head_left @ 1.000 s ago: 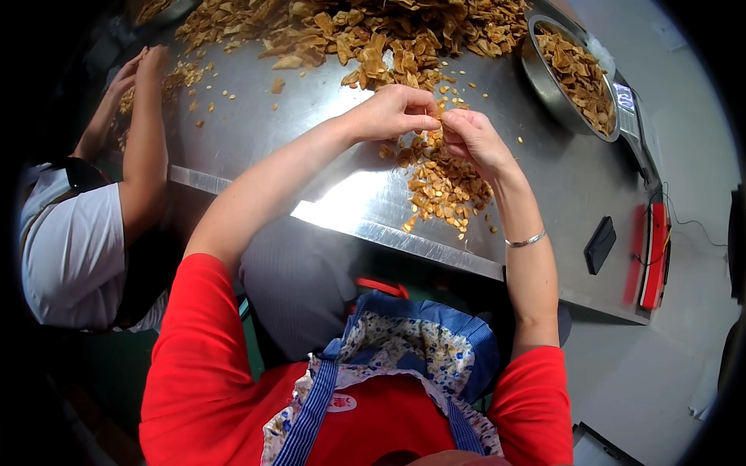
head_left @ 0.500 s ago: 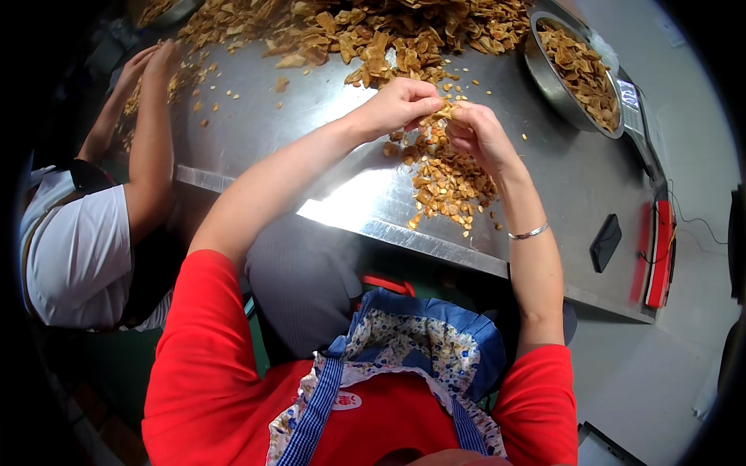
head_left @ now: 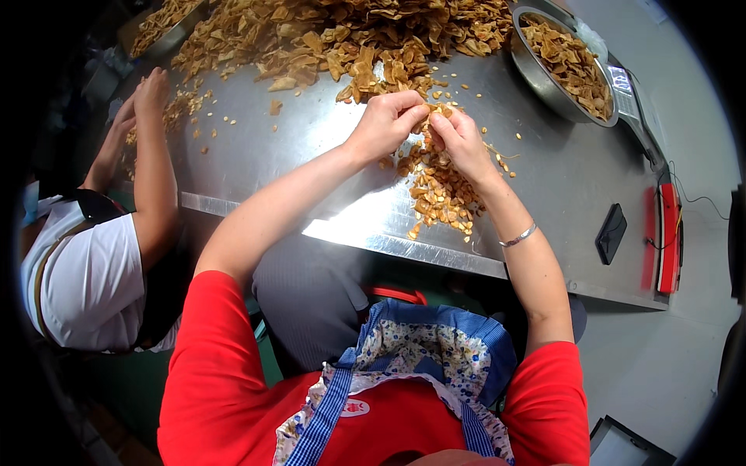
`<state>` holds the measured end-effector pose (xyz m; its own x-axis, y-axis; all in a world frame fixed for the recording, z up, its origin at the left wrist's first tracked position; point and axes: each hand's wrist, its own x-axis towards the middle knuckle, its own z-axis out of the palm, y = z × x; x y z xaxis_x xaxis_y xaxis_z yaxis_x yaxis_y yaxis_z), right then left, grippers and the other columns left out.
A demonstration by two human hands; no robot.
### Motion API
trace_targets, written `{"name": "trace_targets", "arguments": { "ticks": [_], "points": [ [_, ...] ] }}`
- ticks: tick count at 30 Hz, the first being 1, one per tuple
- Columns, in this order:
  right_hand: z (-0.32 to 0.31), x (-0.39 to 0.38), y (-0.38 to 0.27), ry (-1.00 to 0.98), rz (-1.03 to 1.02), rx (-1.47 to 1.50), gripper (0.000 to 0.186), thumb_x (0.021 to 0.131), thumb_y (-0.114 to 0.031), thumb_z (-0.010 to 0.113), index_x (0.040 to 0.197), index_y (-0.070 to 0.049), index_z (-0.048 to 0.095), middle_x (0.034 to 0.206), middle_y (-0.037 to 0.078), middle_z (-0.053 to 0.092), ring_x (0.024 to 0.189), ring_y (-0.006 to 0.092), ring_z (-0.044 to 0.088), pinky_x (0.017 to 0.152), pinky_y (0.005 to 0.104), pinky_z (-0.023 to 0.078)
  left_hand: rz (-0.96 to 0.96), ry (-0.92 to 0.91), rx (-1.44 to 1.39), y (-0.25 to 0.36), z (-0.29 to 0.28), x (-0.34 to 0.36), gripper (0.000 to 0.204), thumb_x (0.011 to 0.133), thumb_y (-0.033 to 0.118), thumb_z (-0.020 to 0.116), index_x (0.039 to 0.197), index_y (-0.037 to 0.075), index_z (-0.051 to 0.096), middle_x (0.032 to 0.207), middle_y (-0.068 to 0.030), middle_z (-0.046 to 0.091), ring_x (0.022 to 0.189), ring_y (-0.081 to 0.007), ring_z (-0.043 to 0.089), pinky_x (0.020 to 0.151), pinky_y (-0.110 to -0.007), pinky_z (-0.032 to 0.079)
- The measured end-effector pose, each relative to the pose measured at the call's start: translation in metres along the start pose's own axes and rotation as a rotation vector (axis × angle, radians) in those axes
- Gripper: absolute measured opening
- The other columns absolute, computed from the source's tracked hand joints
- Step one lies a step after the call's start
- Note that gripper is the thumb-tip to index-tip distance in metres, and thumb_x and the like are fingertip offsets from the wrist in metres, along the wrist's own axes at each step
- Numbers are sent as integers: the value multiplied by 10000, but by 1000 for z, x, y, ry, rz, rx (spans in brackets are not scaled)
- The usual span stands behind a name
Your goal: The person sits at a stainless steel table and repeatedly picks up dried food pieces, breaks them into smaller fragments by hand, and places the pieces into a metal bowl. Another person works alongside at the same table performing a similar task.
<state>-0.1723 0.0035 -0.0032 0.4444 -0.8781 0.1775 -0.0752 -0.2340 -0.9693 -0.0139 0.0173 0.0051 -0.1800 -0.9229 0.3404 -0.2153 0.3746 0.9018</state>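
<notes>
My left hand (head_left: 386, 126) and my right hand (head_left: 465, 146) meet over a steel table, fingertips pinched together on a small dried brown piece (head_left: 432, 111), mostly hidden by the fingers. A silver bangle circles my right wrist. Just below my hands lies a small heap of orange-brown bits (head_left: 441, 194) mixed with pale flat ones, reaching toward the table's near edge. Beyond my fingers rises a big pile of dried brown slices (head_left: 357, 39), wrinkled and leaf-like.
At the far right stands a steel bowl (head_left: 522, 58) of the same slices, beside a scale display (head_left: 620, 79). A dark phone (head_left: 611, 234) and a red-sided strip (head_left: 667, 237) lie near the right edge. On the left, a co-worker's hands (head_left: 148, 97) are close together over scattered bits.
My hands have drawn slightly closer, the right turning inward; both still pinch at the same spot. The view has shifted a little. The co-worker's hands appear lower.
</notes>
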Motion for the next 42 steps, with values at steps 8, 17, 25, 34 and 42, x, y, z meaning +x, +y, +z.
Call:
{"name": "trace_targets", "arguments": {
  "ticks": [8, 17, 25, 34, 42],
  "points": [
    [-12, 0, -8, -292, 177, 476, 225, 849, -218, 489, 689, -67, 445, 572, -30, 395, 489, 57, 343, 447, 198, 301, -283, -282, -747, -11, -7, 5, 201, 865, 223, 507, 727, 76, 496, 603, 39, 461, 484, -24, 365, 494, -164, 333],
    [-26, 3, -11, 8, 144, -128, 260, 813, -210, 553, 638, -43, 458, 582, -4, 454, 501, 90, 427, 445, 251, 350, -262, -111, -359, -12, -8, 6, 188, 827, 182, 550, 701, 44, 534, 595, 16, 533, 525, -54, 485, 496, -184, 383],
    [0, -2, -23, 148, -196, -834, 357, 811, -346, 538, 662, -23, 505, 617, 137, 557, 562, 300, 552, 499, 377, 414, 122, 48, 323, -4, -4, -1, 116, 761, 97, 558, 728, -10, 527, 581, -79, 538, 541, -88, 512, 508, -247, 416],
    [-13, 1, -3, -27, -131, -370, 324, 891, -261, 444, 682, -14, 436, 564, 48, 437, 514, 121, 419, 474, 285, 361, -93, -108, -100, -3, -1, -2, 142, 830, 116, 519, 748, 1, 532, 633, 0, 525, 557, -66, 480, 517, -212, 396],
    [-18, 6, -11, -138, 130, 306, 305, 901, -275, 405, 665, -82, 405, 579, -34, 344, 484, 49, 307, 421, 174, 251, -271, -71, -553, -12, -14, 7, 107, 837, 119, 526, 850, 13, 540, 719, -20, 547, 602, -65, 509, 548, -185, 435]
  ]
}}
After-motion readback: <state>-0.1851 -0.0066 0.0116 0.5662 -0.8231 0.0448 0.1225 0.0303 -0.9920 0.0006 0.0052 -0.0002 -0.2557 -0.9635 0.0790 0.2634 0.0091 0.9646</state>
